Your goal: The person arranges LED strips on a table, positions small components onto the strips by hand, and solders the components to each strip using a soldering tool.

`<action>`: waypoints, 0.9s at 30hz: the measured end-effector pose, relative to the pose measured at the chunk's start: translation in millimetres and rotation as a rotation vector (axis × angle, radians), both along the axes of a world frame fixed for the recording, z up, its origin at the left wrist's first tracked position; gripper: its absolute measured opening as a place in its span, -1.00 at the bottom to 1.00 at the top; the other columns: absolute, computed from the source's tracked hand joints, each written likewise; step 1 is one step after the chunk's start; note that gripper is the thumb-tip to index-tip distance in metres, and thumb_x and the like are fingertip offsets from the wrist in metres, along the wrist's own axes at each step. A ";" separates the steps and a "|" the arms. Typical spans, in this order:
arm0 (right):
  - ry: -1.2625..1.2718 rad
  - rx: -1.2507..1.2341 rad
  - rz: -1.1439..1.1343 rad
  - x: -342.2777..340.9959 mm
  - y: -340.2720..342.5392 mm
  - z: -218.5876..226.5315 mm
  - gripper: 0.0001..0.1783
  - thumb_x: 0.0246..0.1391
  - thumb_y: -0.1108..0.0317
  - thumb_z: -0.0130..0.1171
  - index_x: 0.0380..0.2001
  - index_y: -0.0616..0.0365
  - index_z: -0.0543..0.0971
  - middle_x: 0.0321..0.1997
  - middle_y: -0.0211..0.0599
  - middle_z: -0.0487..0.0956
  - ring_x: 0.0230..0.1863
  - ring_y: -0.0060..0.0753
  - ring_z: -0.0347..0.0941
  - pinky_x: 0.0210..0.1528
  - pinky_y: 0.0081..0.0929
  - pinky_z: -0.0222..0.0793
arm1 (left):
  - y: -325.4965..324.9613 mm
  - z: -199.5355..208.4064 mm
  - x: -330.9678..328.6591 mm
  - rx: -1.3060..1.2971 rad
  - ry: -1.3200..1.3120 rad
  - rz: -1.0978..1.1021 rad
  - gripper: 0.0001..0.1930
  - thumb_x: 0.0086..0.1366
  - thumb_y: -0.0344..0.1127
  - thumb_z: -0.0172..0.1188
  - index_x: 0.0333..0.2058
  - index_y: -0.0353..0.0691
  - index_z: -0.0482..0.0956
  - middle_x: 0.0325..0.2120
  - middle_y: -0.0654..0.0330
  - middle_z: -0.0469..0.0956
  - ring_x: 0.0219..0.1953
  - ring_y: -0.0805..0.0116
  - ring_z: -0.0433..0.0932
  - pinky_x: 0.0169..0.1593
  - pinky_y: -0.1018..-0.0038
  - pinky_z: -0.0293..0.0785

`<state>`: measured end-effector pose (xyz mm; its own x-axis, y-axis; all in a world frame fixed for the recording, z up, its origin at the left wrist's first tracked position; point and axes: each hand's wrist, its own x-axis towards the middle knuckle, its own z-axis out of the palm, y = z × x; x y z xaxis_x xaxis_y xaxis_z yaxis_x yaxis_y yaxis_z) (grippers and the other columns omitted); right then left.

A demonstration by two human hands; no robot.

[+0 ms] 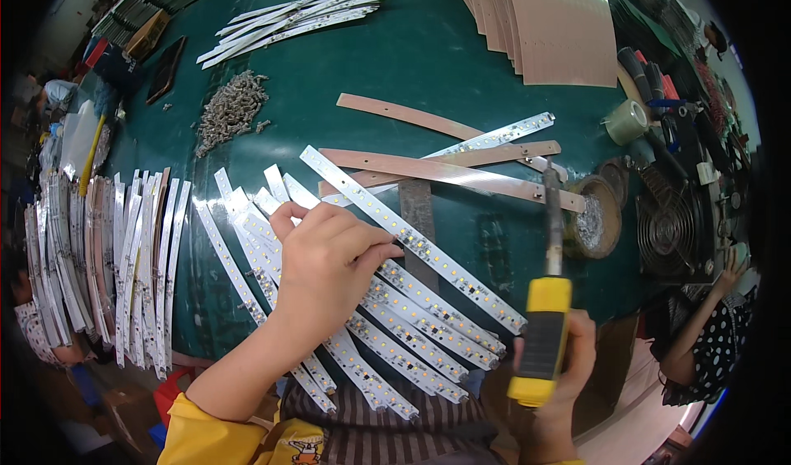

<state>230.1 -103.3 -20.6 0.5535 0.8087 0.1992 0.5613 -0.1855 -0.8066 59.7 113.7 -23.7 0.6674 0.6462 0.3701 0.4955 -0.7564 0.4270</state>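
Observation:
My left hand (325,246) is over a fanned pile of LED strips (404,292). Its thumb and forefinger are pinched together at the edge of the topmost white LED strip (371,205); anything between the fingertips is too small to make out. My right hand (568,366) grips a soldering iron (544,325) with a yellow and black handle. The iron points away from me, its metal barrel up and its tip by the ends of copper-coloured strips (461,175). Right of the barrel, a round bowl (610,218) holds silvery material.
A heap of small metal parts (231,109) lies at the far left, near a phone (166,69). More strips lie at the back (297,20) and left (144,267). Copper-coloured sheets (560,28), a tape roll (626,123) and a fan (669,230) are at right. Other people sit nearby.

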 end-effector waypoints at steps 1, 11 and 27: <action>-0.037 0.032 0.032 7.8 -8.9 -4.0 -0.50 -0.08 0.53 0.28 -0.03 0.29 0.37 -0.24 -0.32 0.40 -0.27 -0.48 0.36 -0.18 -0.54 0.28 | 0.9 0.2 -1.1 -0.070 -0.008 0.021 -0.94 -0.02 -0.36 0.36 -0.54 -0.08 0.65 -0.59 0.40 0.52 -0.37 0.43 0.46 -0.10 0.25 0.10; 0.526 0.138 0.050 3.2 -16.3 1.3 -0.45 0.19 0.09 0.12 -0.02 0.44 0.39 -0.22 0.02 0.54 -0.59 -0.44 0.38 -0.54 -0.60 0.29 | 2.5 -5.3 -1.7 -0.090 -0.092 0.037 -0.90 -0.09 -0.33 0.44 -0.55 -0.09 0.68 -0.58 0.38 0.53 -0.36 0.43 0.46 -0.10 0.33 0.11; 0.629 0.044 0.009 -6.2 -22.8 0.6 -0.48 0.15 0.39 0.12 0.14 0.37 0.28 -0.10 0.22 0.53 -0.55 -0.48 0.37 -0.52 -0.59 0.32 | 6.6 -3.5 -3.1 -0.157 -0.074 0.013 -0.90 -0.09 -0.32 0.45 -0.57 -0.08 0.68 -0.56 0.43 0.55 -0.28 0.44 0.46 -0.04 0.28 0.08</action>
